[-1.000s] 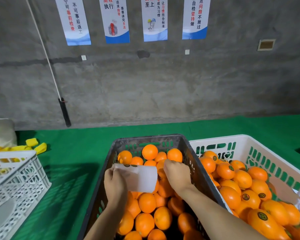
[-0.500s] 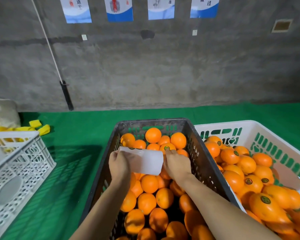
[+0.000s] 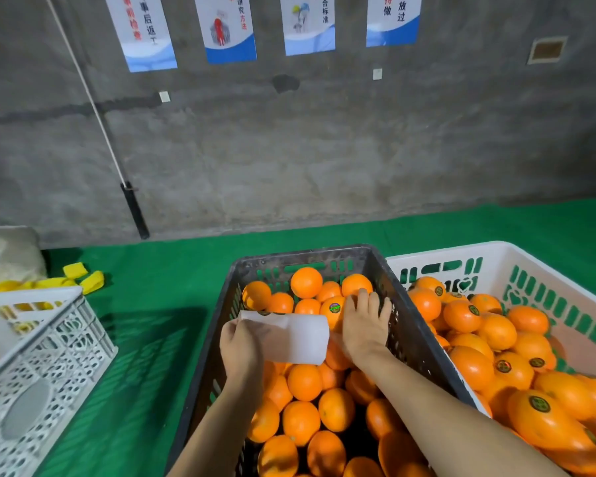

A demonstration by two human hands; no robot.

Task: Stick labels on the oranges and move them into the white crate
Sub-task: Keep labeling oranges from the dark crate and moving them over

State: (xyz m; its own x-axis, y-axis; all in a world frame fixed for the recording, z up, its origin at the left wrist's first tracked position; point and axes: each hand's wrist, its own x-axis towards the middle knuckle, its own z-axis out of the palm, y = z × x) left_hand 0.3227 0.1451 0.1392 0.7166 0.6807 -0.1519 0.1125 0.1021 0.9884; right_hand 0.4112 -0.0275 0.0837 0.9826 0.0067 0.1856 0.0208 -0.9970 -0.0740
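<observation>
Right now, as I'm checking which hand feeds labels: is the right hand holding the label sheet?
No, the left hand grips the sheet; the right hand lies flat on oranges.

Left hand [image 3: 241, 344] raised, fingers curled, gripping label sheet [image 3: 298, 339] by its left edge. Right hand [image 3: 365, 327] palm down, fingers straight, slightly spread. Both forearms bare, stretched forward.

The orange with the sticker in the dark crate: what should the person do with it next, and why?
Probably close the right hand round the stickered orange and carry it to the white crate. It already wears a label, the open right hand lies just beside it, the left hand is busy gripping the label sheet, and the white crate holds other labelled oranges.
</observation>
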